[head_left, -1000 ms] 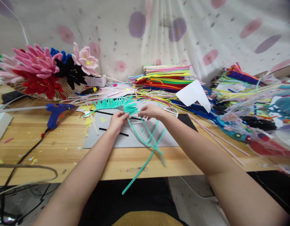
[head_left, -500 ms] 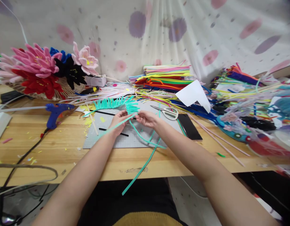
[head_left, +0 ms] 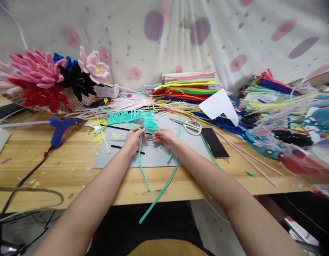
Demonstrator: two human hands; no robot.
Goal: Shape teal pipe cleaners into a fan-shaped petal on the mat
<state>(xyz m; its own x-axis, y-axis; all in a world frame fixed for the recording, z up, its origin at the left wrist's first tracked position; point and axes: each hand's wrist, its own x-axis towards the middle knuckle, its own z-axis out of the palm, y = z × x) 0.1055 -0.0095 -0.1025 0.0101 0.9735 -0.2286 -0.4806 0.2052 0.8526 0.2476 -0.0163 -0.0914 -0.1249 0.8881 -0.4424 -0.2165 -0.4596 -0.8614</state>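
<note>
A turquoise fringe of bent pipe cleaners (head_left: 124,116) curves over the grey cutting mat (head_left: 157,158), its near end between my hands. My left hand (head_left: 134,138) pinches a turquoise pipe cleaner (head_left: 140,160) at this end; one length hangs down toward the table edge and another slants up left across the fringe. My right hand (head_left: 165,138) is closed at the fringe's right side, fingertips pinching its near end. Another turquoise pipe cleaner (head_left: 161,193) passes under my right forearm and overhangs the table edge. Short black pipe cleaners (head_left: 127,148) lie on the mat.
White-handled scissors (head_left: 189,126) and a black phone (head_left: 215,143) lie right of my hands. A blue glue gun (head_left: 59,129) stands left, near fuzzy flowers (head_left: 38,71). Stacked coloured pipe cleaners (head_left: 188,85) and white paper (head_left: 217,105) are behind; plastic bags crowd the right.
The pipe cleaner that stretched down left over my left wrist now slants up left across the fringe. The loop below my hands has become a strand hanging from my left hand.
</note>
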